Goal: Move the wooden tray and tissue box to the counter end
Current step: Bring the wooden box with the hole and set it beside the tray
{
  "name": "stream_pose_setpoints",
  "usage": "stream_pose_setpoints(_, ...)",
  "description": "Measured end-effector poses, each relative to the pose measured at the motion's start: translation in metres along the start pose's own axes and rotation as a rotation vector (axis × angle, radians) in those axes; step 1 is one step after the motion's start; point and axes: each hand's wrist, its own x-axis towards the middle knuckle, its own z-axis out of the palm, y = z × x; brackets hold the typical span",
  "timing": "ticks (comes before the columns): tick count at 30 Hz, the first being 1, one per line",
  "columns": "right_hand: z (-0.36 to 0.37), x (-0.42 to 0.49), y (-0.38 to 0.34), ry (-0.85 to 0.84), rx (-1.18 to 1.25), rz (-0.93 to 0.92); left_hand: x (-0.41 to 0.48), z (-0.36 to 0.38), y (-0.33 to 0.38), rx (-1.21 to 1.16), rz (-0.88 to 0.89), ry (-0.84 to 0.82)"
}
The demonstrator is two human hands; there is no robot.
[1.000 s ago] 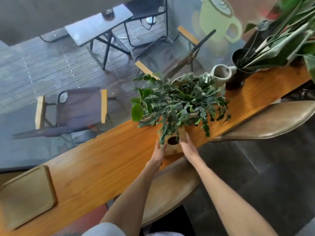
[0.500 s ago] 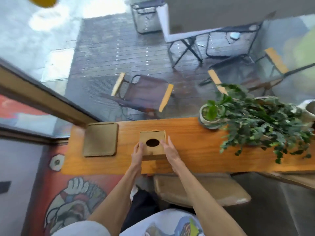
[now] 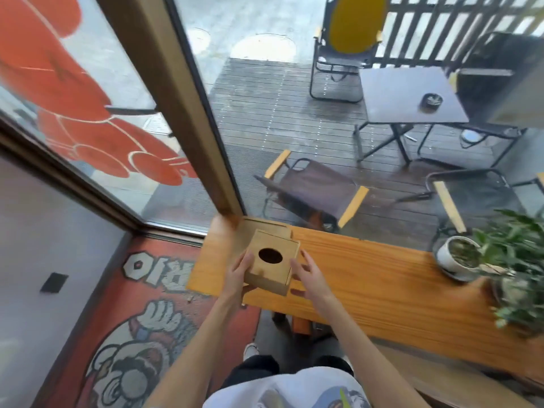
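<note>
At the counter's left end I have the tissue box between both hands, its top face with the dark oval opening turned up toward the camera. It sits over the wooden tray, which lies flat on the counter in the corner by the window post; only the tray's far edge and a strip on the right show past the box, and I cannot tell whether the box rests on the tray or is held just above it. My left hand is pressed against the box's left side, fingers curled along that face and thumb on the top edge. My right hand is at the right side, fingers spread loosely, the palm seemingly a little off the wood, so its contact is unclear. Farther right along the counter stands a white plant pot, well apart from the box, with leafy plants beside it. Beyond the glass are folding chairs and a dark table on wet decking.
</note>
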Motion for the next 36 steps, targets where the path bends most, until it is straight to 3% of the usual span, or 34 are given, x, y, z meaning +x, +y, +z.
stream_pose_setpoints(5,0.048,0.008,-0.021,-0.223,0.062,0.07,0.008,-0.093,0.029,0.102,-0.009,-0.086)
stream_pose_setpoints(8,0.074,0.003,-0.035,-0.384,-0.064,0.093,0.006,-0.115,0.049,0.136,0.039,-0.099)
stream_pose_setpoints(11,0.084,0.0,-0.035,-0.427,-0.095,0.094,0.01,-0.118,0.058,0.081,0.083,-0.063)
stream_pose_setpoints(16,0.082,0.007,-0.02,-0.31,0.0,0.023,0.017,-0.109,0.045,0.049,0.084,-0.056)
stream_pose_setpoints(20,0.084,0.015,-0.003,-0.193,0.097,0.044,0.009,-0.101,0.022,-0.015,0.01,-0.147)
stream_pose_setpoints(24,0.08,0.012,0.008,-0.199,0.06,0.09,0.003,-0.104,0.009,-0.053,-0.159,-0.126)
stream_pose_setpoints(29,0.085,0.031,-0.003,-0.208,-0.057,0.102,0.022,-0.112,0.022,0.023,-0.209,-0.136)
stream_pose_setpoints(36,0.15,0.093,-0.025,0.012,0.172,0.209,0.094,-0.151,0.028,-0.12,-0.211,0.012)
